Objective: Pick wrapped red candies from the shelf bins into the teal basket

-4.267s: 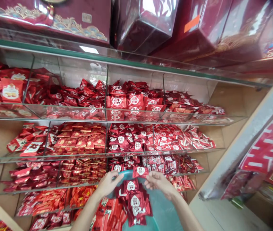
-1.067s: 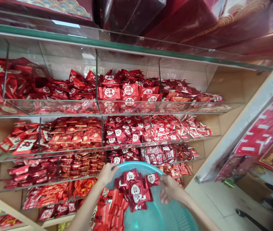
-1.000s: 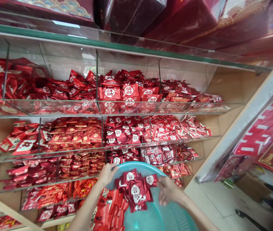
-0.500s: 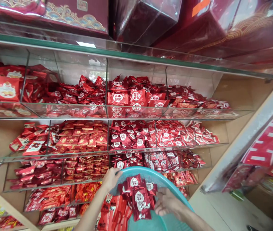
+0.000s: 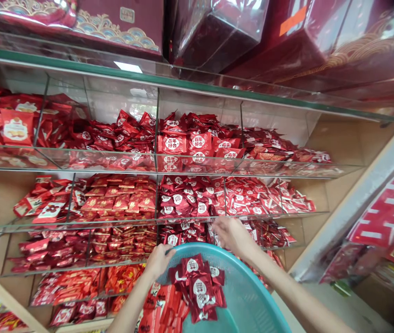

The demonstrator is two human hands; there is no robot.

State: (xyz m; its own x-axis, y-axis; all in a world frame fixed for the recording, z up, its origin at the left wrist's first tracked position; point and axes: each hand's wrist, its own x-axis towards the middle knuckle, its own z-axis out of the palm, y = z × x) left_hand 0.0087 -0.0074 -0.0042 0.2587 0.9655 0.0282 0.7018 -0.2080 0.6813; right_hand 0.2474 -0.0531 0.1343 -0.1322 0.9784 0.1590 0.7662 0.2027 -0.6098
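My left hand (image 5: 161, 262) is closed on the far rim of a teal plastic basket (image 5: 257, 289) with a perforated side. Several dark red candy packets (image 5: 201, 291) with white labels lie in a pile inside it. Brighter red packets (image 5: 164, 307) with black characters fill its left part. Past the basket's far rim, my right hand (image 5: 234, 237) reaches toward the lower shelf of small red packets. Its fingers point forward and look open and slightly blurred, with nothing visible in them. Dark red packets (image 5: 183, 231) sit in the shelf compartment to the left of that hand.
Glass shelves with dividers hold rows of red packets (image 5: 186, 196). A clear glass front edge (image 5: 197, 164) runs across the upper row. Large maroon boxes (image 5: 120, 27) stand above. A wooden side panel (image 5: 346, 185) and red hanging packaging (image 5: 384, 212) are on the right.
My right hand has moved up and away from the packets in the basket, over its far rim to the shelf. My left hand stays on the rim.
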